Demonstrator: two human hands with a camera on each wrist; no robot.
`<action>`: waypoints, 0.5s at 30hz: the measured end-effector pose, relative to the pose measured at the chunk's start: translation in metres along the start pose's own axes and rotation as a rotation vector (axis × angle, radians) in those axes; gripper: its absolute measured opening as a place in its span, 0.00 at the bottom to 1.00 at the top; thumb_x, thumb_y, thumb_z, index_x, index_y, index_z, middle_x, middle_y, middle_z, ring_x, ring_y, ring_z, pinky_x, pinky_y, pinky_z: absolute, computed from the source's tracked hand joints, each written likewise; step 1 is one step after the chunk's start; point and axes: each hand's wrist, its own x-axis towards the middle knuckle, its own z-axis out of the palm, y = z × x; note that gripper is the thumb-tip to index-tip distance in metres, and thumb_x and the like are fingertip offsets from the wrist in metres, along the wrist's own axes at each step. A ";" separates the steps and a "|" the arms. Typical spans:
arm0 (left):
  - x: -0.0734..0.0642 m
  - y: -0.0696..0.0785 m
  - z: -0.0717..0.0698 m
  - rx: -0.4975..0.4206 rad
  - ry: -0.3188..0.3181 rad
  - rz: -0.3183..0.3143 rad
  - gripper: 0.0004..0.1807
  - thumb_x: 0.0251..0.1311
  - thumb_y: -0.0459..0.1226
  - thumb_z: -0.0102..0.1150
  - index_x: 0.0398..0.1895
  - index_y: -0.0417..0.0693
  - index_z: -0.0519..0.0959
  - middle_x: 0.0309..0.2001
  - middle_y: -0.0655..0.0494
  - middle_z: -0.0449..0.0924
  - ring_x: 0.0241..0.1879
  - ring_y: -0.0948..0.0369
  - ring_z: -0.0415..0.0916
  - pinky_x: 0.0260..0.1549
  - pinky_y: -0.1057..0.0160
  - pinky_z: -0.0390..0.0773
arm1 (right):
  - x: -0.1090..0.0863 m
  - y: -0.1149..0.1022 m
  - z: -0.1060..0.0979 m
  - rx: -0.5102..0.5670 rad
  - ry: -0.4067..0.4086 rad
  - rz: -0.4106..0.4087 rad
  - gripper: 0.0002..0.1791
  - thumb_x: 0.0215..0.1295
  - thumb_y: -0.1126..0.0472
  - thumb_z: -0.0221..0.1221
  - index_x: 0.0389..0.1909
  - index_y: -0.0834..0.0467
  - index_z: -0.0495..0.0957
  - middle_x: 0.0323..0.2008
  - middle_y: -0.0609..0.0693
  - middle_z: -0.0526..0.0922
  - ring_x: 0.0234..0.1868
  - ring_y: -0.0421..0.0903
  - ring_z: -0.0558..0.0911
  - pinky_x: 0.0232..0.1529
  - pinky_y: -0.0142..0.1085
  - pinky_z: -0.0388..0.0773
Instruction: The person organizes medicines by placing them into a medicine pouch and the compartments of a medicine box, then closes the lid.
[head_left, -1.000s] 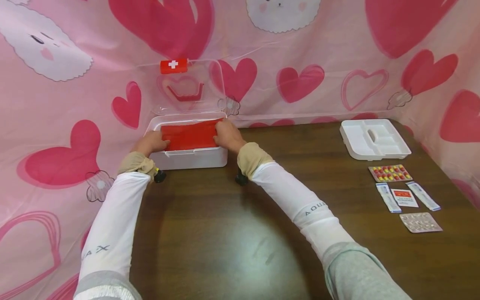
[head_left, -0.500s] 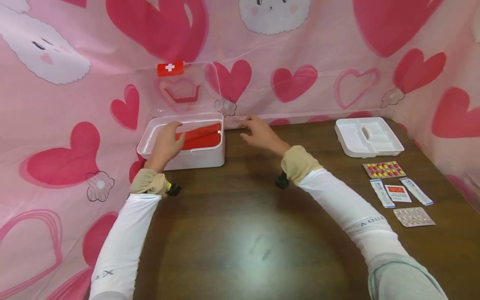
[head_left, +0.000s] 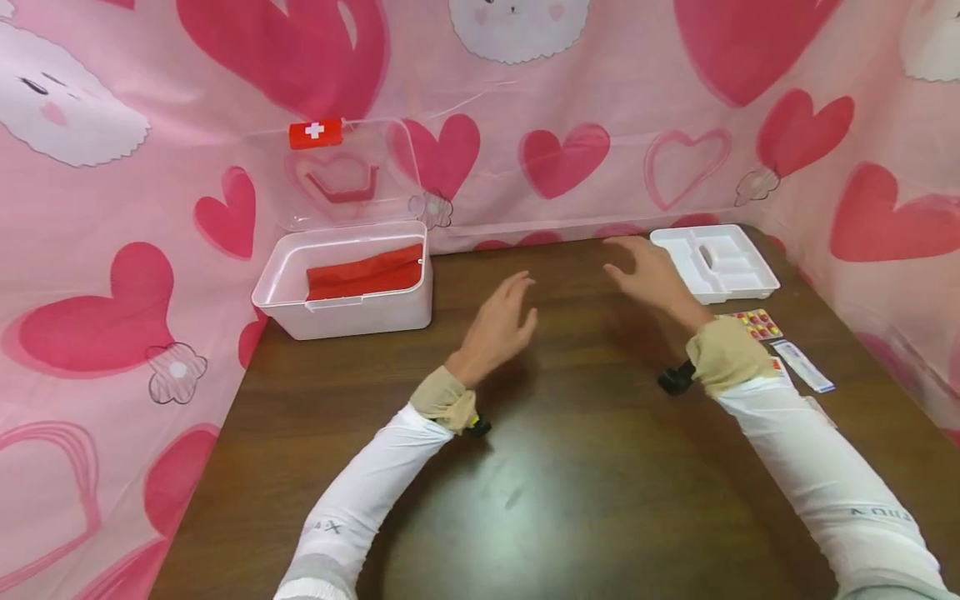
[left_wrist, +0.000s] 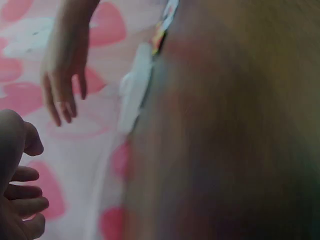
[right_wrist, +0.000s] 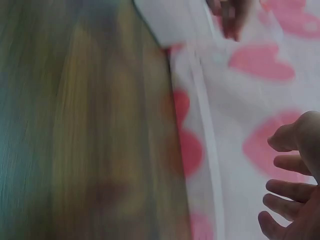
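My left hand point(head_left: 495, 329) is held above the middle of the table with relaxed fingers and nothing in it. My right hand point(head_left: 651, 279), also holding nothing, hovers just left of a white divided tray point(head_left: 716, 293) and covers part of its left side from view. A white first-aid box point(head_left: 360, 315) stands at the back left, its clear lid point(head_left: 352, 179) raised against the cloth. Inside lies a folded red cloth-like piece point(head_left: 363, 275), toward the right side of the box. In the right wrist view, spread fingers point(right_wrist: 290, 192) touch nothing.
Right of the right forearm lie a capsule blister pack point(head_left: 759, 323) and a slim white-blue sachet point(head_left: 804, 365), with other small packs partly hidden by the sleeve. A pink heart-patterned cloth point(head_left: 525, 208) hangs behind the brown table point(head_left: 585, 467).
Both hands have let go of the red piece, left the box and swept right, the right one reaching the tray's side. The red piece stays in the box.
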 end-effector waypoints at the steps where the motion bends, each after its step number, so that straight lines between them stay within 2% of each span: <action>1: 0.004 0.006 0.013 -0.009 -0.037 -0.006 0.26 0.65 0.37 0.56 0.65 0.38 0.70 0.70 0.43 0.68 0.67 0.51 0.70 0.67 0.58 0.70 | -0.005 0.011 -0.006 -0.011 0.009 0.033 0.25 0.64 0.63 0.59 0.62 0.67 0.73 0.60 0.69 0.76 0.65 0.66 0.71 0.67 0.56 0.64; 4: 0.018 0.024 0.049 -0.025 -0.138 -0.035 0.29 0.67 0.41 0.55 0.69 0.40 0.67 0.72 0.45 0.65 0.68 0.52 0.70 0.66 0.60 0.71 | -0.018 0.046 -0.023 -0.048 0.030 0.138 0.28 0.64 0.61 0.58 0.63 0.68 0.70 0.62 0.71 0.74 0.66 0.68 0.69 0.67 0.59 0.62; 8: 0.037 0.039 0.089 -0.024 -0.233 -0.083 0.32 0.69 0.45 0.53 0.72 0.42 0.63 0.74 0.46 0.62 0.67 0.53 0.72 0.65 0.60 0.72 | -0.029 0.092 -0.040 -0.112 0.029 0.266 0.32 0.65 0.57 0.56 0.65 0.72 0.67 0.63 0.75 0.70 0.65 0.72 0.67 0.66 0.62 0.61; 12: 0.056 0.053 0.118 -0.009 -0.290 -0.139 0.34 0.71 0.48 0.50 0.75 0.43 0.59 0.76 0.47 0.58 0.67 0.54 0.72 0.65 0.61 0.72 | -0.040 0.134 -0.051 -0.158 0.016 0.348 0.33 0.65 0.55 0.55 0.64 0.75 0.64 0.60 0.78 0.69 0.61 0.75 0.67 0.63 0.65 0.62; 15: 0.070 0.065 0.133 0.005 -0.324 -0.152 0.36 0.72 0.49 0.47 0.77 0.44 0.54 0.78 0.47 0.54 0.72 0.55 0.65 0.68 0.63 0.68 | -0.050 0.157 -0.060 -0.164 0.004 0.389 0.34 0.65 0.56 0.55 0.62 0.78 0.62 0.57 0.80 0.68 0.57 0.77 0.67 0.60 0.67 0.63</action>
